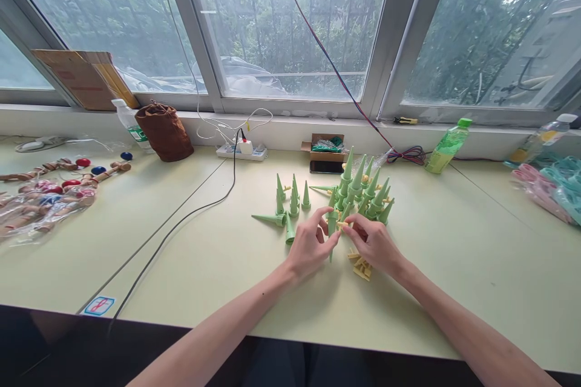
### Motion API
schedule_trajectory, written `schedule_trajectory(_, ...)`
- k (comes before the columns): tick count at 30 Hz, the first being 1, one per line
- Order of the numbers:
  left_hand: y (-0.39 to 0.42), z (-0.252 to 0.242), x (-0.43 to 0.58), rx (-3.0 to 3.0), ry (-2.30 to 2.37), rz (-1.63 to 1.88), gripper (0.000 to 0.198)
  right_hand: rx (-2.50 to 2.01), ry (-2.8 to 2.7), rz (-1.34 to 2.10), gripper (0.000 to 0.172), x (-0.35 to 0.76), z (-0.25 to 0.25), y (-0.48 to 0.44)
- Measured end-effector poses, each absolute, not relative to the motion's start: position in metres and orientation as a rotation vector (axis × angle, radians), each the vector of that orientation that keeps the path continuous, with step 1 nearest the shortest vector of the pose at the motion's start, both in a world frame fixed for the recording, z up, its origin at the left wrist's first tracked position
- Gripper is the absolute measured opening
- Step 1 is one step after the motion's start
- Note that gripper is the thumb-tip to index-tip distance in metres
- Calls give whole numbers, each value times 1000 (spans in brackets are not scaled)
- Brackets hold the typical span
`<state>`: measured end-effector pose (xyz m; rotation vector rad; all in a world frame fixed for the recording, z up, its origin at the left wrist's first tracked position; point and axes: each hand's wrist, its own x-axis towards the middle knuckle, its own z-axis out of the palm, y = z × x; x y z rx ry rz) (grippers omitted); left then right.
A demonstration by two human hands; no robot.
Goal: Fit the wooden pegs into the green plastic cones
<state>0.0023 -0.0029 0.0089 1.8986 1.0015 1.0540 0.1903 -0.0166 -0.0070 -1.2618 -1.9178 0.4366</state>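
My left hand (311,246) pinches a green plastic cone spike (332,236), which points down toward the table. My right hand (374,243) pinches a small yellow valve piece (342,224) against the spike's side. Both hands meet at the table's middle. Just beyond them stand several green cones with yellow pieces (365,190), packed upright. To their left are several plain green cones (290,204), some upright, some lying down. A small pile of yellow valve pieces (362,267) lies under my right hand.
A pale green table (204,254) runs under the windows. A power strip (242,151) with a black cable, a brown pouch (164,131), a small cardboard box (323,146), a phone (325,167) and a green bottle (447,146) sit at the back. Bagged wooden toys (43,202) lie left, pastel items (551,184) right.
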Motion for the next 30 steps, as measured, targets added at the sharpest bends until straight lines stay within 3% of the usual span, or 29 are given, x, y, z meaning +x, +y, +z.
schedule_trajectory(30,0,-4,2,2100,988,1105,41,-1224,-1764,817,41,188,1,-18)
